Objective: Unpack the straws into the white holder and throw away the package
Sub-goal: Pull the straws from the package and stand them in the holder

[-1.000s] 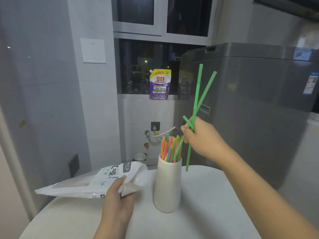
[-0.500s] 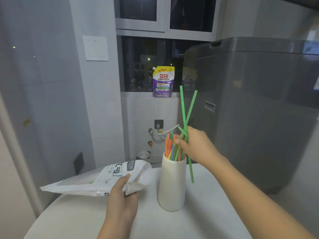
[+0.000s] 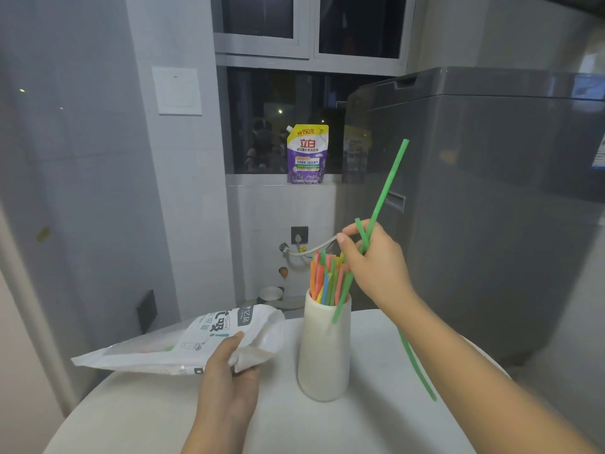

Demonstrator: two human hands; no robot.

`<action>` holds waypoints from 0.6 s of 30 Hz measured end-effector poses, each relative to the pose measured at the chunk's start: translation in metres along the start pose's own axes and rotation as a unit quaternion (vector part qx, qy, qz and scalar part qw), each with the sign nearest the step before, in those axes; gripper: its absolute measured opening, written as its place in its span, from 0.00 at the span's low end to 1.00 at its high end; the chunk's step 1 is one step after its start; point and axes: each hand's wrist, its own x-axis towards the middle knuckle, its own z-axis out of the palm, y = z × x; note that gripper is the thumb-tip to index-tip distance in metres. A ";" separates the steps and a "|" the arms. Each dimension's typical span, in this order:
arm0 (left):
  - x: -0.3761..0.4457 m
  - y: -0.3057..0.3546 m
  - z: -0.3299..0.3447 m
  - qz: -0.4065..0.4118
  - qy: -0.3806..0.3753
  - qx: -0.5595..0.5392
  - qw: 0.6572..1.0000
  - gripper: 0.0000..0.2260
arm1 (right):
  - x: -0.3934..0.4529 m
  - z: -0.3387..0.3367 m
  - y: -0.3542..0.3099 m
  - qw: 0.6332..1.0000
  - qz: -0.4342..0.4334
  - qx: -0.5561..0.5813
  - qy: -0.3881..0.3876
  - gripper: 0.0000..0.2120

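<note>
Beside the holder [image 3: 324,348], the right hand [image 3: 376,267] pinches light, bendy green straws [image 3: 388,188] mid-length, while the left hand [image 3: 229,378] grips the crinkly package [image 3: 183,345].

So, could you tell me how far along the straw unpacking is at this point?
Done: many coloured straws already stand in the holder. In hand: the right hand holds a few green straws above the holder, one lower end hanging outside its rim; the left hand grips the package. Left: drop these in, empty whatever remains in the package, then bin it.
</note>
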 end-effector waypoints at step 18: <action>0.000 -0.003 0.001 -0.004 0.002 -0.002 1.000 0.12 | -0.001 0.002 0.001 0.997 -0.078 -0.016 -0.006 0.04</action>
